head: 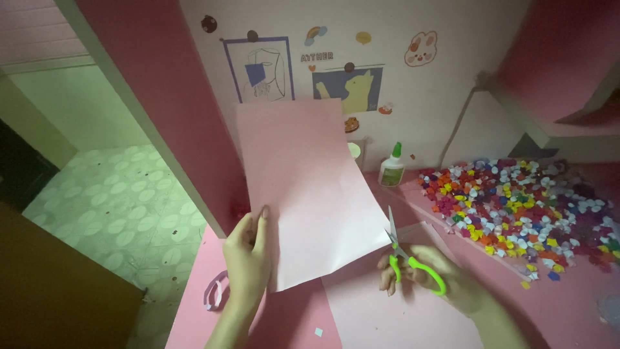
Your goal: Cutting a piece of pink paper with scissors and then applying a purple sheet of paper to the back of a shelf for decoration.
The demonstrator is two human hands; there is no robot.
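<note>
On the pink bench: a person works with both hands, paper in one, scissors in the other.
Left hand: the left hand (247,253) pinches the pink paper sheet (303,194) at its lower left edge, grip closed on it, holding it raised and tilted away so it stands up off the bench.
Right hand: the right hand (423,274) has its fingers through the green handles of the scissors (405,255), grip closed on them; the blades point up and touch the sheet's lower right edge, only slightly parted.
Step in hand: as I judge it, a cut is just starting at the right edge of the sheet.
Next move calls for: blades opened wider and fed along a straight line, the left hand keeping the paper taut.
Edges: the bench's left edge lies just beside the left wrist, with the floor below; a wall panel stands close behind the sheet.
Open room: a heap of small coloured paper pieces (523,200) fills the right side; a glue bottle (392,167) stands behind the scissors; a paper strip loop (216,289) lies near the left edge.
</note>
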